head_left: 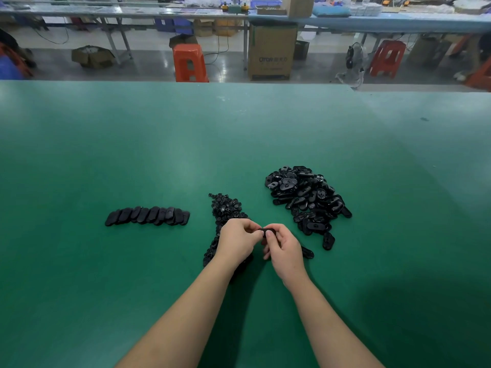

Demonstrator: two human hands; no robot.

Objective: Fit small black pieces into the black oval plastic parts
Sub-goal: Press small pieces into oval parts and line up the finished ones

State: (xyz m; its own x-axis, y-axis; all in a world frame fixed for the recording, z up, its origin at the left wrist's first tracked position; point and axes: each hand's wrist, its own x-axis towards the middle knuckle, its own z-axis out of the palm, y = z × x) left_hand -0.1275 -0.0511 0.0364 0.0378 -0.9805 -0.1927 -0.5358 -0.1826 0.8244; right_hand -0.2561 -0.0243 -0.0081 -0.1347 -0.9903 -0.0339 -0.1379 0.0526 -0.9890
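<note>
My left hand [237,241] and my right hand [283,247] meet above the green table [186,144], both pinching one black oval part [266,230] between the fingertips. Whether a small piece is in my left fingers is hidden. A pile of small black pieces [225,207] lies just beyond and under my left hand. To the right sits a heap of loose black oval parts [305,197]. One oval part [307,252] lies beside my right hand. At the left, a row of overlapping oval parts [147,215] lies in a line.
The table's far edge [159,82] runs across the view. Beyond it stand orange stools [189,62], a cardboard box [272,50] and long workbenches [372,21].
</note>
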